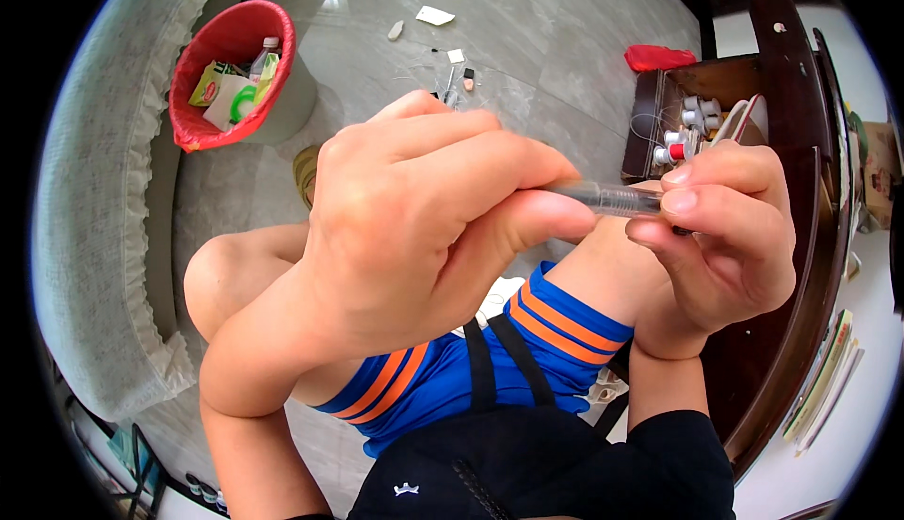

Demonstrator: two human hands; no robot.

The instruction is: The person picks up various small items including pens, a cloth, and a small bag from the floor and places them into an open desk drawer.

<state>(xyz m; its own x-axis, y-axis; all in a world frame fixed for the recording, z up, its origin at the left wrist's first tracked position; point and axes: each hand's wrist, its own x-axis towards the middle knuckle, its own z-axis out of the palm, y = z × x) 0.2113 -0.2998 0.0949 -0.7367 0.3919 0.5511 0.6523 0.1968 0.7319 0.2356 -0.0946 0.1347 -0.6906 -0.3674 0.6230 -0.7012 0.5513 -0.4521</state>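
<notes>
My left hand (pixel 395 214) pinches a clear plastic pen (pixel 617 200) between thumb and forefinger, well above my lap. The pen has a see-through barrel with a ribbed grip and lies nearly level. At its other end the fingertips of my right hand (pixel 734 237) are closed on it. A small dark tip shows below those right fingers. Much of the pen's left part is hidden inside my left hand.
A bin with a red liner (pixel 192 128) holds wrappers and a bottle at the far left. Beside it runs a pale fabric-covered sofa (pixel 104 209). Small scraps, including a white piece (pixel 435 16), lie on the grey floor. An open drawer (pixel 650 96) at right holds thread spools (pixel 695 113).
</notes>
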